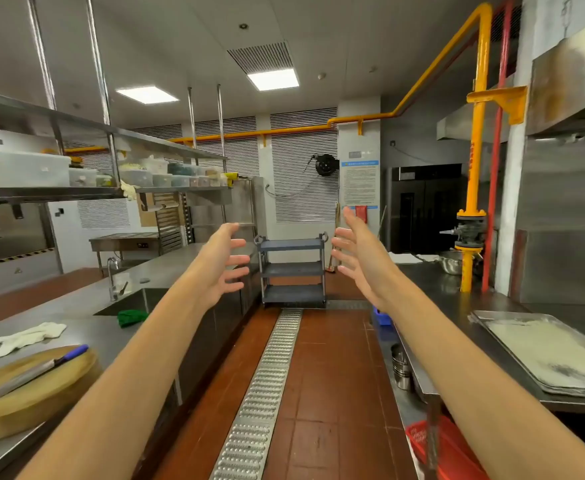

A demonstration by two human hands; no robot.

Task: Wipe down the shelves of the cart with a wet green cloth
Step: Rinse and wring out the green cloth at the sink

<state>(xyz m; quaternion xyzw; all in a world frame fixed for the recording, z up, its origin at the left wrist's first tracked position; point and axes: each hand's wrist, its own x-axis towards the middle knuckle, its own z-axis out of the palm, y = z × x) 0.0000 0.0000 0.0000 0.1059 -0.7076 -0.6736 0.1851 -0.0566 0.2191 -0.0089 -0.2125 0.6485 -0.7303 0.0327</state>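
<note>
Before the cart [293, 270], both hands [220, 263] [360, 258] spread; empty.

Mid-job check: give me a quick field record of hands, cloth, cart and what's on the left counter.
left hand: open, empty, raised
right hand: open, empty, raised
cloth: green, bunched on left counter by sink
cart: three shelves, far end of aisle, beyond the hands
counter items: white glove, knife on cutting board
wiping: not started
</note>
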